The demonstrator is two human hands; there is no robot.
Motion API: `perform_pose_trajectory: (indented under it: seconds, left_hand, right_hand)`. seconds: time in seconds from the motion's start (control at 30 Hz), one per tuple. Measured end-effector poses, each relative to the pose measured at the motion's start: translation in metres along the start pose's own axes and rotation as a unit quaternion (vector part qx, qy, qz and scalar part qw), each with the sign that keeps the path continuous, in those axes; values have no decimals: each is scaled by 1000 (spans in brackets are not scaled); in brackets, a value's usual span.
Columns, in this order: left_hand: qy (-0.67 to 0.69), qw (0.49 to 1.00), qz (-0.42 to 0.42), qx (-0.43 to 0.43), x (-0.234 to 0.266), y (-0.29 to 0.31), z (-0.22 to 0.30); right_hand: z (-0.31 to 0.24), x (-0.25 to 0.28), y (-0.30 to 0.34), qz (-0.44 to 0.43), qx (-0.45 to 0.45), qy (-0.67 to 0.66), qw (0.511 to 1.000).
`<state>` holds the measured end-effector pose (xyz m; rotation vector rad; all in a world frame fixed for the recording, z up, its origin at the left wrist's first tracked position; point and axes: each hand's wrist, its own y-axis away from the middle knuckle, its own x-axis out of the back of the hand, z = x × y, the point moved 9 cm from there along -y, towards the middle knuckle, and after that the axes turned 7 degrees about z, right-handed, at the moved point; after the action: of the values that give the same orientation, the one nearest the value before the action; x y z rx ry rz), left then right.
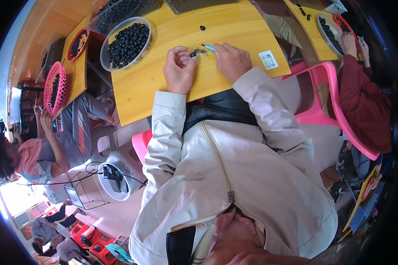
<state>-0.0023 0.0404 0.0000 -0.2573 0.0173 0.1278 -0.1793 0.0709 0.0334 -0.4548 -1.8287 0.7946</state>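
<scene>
My left hand (179, 71) pinches a small black round piece (193, 54) between thumb and fingertips, just above the yellow table. In my right hand (232, 62) is a slim light-blue-handled tool (210, 47), its dark tip pointing left toward that piece. The tip is too small to tell its kind. Dark shavings (202, 51) lie scattered on the wood between my hands. One more black piece (202, 28) rests alone farther back. To the left of my hands stands a clear round tub (148, 33) heaped with similar black pieces (127, 45).
A white printed label (268, 59) is on the table (146, 95) near its right edge. Dark trays (199, 5) sit at the far edge. A pink basket (62, 84) and a co-worker are at left. A pink chair (316, 117) and another worker's dark red sleeve (360, 88) are at right.
</scene>
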Motion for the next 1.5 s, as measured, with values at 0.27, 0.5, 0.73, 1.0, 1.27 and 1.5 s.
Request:
perform_pose_trajectory:
  seconds: [0.27, 0.5, 0.73, 1.0, 1.27, 1.5]
  left_hand:
    - [-46, 998, -13, -49, 0, -2, 5]
    - [-60, 996, -27, -63, -2, -1, 11]
    - [3, 998, -17, -55, 1, -3, 3]
    - [51, 999, 11, 9, 3, -3, -5]
    - [71, 996, -22, 45, -3, -1, -12]
    - [47, 999, 2, -16, 4, -6, -7]
  right_hand:
    - [-6, 5, 0, 8, 7, -35, 999]
    - [-5, 4, -1, -10, 3, -44, 999]
    - [-7, 6, 0, -14, 0, -62, 998]
    - [-7, 5, 0, -21, -5, -67, 998]
    - [-7, 7, 0, -15, -10, -80, 997]
    - [-10, 8, -1, -1, -1, -87, 996]
